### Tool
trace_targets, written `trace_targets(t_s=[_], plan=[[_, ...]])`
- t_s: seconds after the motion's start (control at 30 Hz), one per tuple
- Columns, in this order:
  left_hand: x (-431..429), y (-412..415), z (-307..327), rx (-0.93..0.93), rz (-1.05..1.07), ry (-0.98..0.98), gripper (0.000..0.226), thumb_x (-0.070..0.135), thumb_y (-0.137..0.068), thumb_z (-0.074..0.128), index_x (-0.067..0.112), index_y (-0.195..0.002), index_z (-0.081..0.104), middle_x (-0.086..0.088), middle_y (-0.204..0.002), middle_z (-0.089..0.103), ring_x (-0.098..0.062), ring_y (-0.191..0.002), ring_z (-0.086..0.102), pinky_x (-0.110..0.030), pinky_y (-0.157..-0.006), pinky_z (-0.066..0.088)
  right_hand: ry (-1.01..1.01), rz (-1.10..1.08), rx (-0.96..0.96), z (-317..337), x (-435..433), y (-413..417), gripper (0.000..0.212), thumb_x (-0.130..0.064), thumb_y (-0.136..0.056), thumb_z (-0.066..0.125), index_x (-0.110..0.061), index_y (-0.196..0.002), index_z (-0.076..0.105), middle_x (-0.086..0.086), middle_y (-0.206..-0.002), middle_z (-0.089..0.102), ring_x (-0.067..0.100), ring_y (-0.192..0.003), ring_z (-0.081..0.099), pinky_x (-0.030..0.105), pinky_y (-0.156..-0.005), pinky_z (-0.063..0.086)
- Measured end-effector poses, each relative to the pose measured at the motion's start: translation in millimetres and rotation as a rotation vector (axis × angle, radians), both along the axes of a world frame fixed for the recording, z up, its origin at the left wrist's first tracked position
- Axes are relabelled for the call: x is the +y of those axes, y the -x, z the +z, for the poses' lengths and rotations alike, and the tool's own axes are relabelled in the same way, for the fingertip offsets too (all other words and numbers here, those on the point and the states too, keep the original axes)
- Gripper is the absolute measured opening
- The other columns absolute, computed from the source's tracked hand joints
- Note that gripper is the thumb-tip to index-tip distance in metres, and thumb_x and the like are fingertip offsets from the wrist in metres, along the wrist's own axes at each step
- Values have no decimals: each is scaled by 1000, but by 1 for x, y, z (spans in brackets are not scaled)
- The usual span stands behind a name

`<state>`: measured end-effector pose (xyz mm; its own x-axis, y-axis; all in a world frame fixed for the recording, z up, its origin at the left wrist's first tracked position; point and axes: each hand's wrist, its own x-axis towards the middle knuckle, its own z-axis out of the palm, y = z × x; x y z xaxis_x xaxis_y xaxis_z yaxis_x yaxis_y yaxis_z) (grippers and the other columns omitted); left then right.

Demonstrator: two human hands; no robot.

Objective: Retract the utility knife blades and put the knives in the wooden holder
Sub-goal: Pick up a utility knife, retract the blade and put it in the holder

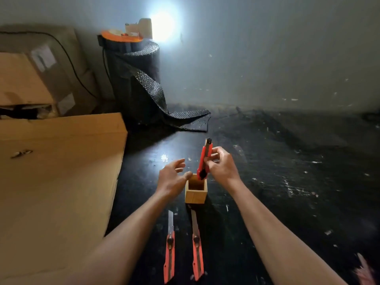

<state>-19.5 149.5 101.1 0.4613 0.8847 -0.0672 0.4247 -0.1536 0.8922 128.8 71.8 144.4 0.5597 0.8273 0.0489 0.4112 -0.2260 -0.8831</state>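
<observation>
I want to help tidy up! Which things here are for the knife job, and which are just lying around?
For the job: red knife in the right hand, wooden holder, two knives on the floor.

Just lying about: cardboard boxes, black bubble-wrap roll, tape.

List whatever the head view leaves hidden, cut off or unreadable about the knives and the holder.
- Held knife: the right hand covers part of its body, so its slider cannot be seen.
- Wooden holder: its floor is in shadow behind the near wall; contents unclear.
- Left knife on the floor: its butt nears the bottom edge, dim and blurred.
- Right knife on the floor: markings too small to read.
- Left hand: palm faces away.
</observation>
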Motion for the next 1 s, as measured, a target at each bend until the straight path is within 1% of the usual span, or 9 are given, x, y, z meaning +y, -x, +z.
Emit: trace_targets(t_s=[0.1, 0.2, 0.3, 0.4, 0.5, 0.67, 0.77, 0.87, 1.0], plan=[[-1, -10, -33, 167, -55, 7, 94, 33, -76, 89, 11, -154, 42, -12, -152, 53, -28, -139, 52, -45, -113, 45, 35, -28, -9, -30, 14, -6, 11, -19, -96, 68, -10, -100, 66, 2, -87, 71, 16, -79, 73, 35, -70, 62], [-1, -22, -62, 215, -66, 52, 101, 31, -76, 89, 8, -157, 33, -13, -156, 48, -27, -145, 43, -37, -115, 37, 101, -16, -26, -60, 25, -11, 8, -18, -96, 68, -10, -99, 68, -7, -85, 69, 5, -74, 68, 24, -62, 56], [0, -29, -82, 174, -52, 62, 85, 30, -77, 89, 11, -148, 47, -8, -134, 66, -23, -128, 60, -24, -98, 43, 159, -7, -43, -84, 30, -17, 7, -17, -94, 70, -12, -98, 68, -9, -84, 68, -1, -71, 64, 18, -58, 46], [1, -31, -101, 155, -76, 27, 53, 31, -78, 88, 28, -124, 62, 7, -110, 75, -12, -106, 70, -30, -94, 57, 224, -6, -71, -100, 33, -22, 4, -19, -90, 72, -18, -93, 71, -4, -86, 73, 9, -73, 67, 26, -60, 50], [-3, -31, -105, 126, -76, 5, 47, 30, -81, 85, 30, -123, 63, 10, -104, 76, -9, -98, 71, -29, -89, 58, 257, -12, -98, -107, 34, -26, 3, -20, -89, 71, -20, -92, 73, 1, -89, 76, 20, -83, 71, 36, -72, 57], [-2, -34, -109, 118, -70, 7, 44, 28, -84, 83, 30, -123, 64, 7, -101, 77, -12, -94, 71, -30, -86, 59, 285, -4, -128, -112, 38, -29, 9, -16, -92, 66, -17, -96, 74, 6, -92, 76, 24, -86, 71, 38, -74, 59], [-2, -35, -111, 116, -69, 10, 47, 28, -85, 82, 29, -128, 63, 4, -106, 77, -14, -101, 71, -35, -93, 60, 271, -40, -128, -112, 40, -32, 12, -15, -93, 67, -16, -102, 75, 7, -98, 77, 26, -92, 72, 41, -81, 60], [-2, -34, -111, 141, -76, 30, 56, 29, -88, 79, 24, -139, 57, 0, -116, 75, -18, -112, 68, -31, -96, 52, 256, -48, -132, -107, 37, -34, 33, -17, -93, 69, -10, -126, 69, 10, -118, 75, 26, -111, 69, 39, -96, 55], [-7, -29, -106, 203, -19, 34, 85, 34, -87, 81, 12, -157, 38, -9, -137, 67, -26, -131, 61, -38, -107, 48, 281, -76, -141, -98, 24, -37, 50, -23, -93, 72, -8, -139, 59, 12, -129, 70, 27, -119, 66, 41, -102, 53]])
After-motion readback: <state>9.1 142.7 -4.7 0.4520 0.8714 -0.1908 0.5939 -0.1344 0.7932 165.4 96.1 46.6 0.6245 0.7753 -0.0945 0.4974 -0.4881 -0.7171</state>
